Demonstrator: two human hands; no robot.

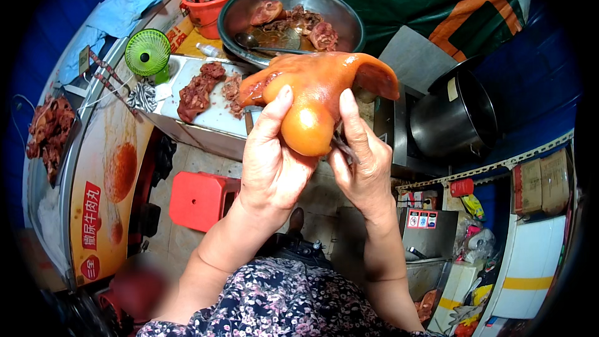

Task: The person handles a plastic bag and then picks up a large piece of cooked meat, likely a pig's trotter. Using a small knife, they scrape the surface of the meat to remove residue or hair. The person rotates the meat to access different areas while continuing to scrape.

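Observation:
My left hand (276, 164) grips a large, glossy orange-brown piece of cooked meat with skin (313, 93), raised before my chest. It has a rounded bulge at its lower end and an ear-like flap curving out at the upper right. At its right side is my right hand (362, 164), its thumb against the skin. Between those fingers shows a thin dark metal tool (345, 147), perhaps tweezers; its tip is hidden. Beyond the hands, chunks of dark red cooked meat (199, 93) and shredded bits lie on a white cutting board (185, 72), beside a wooden handle (249, 122).
Behind the board stand a steel basin (348, 14) holding meat and a ladle, and an orange bucket (217, 2). A green fan (147, 54) is at left, near a display case with a meat tray. On the right is a tall pot (449, 117); below, a red stool (201, 201).

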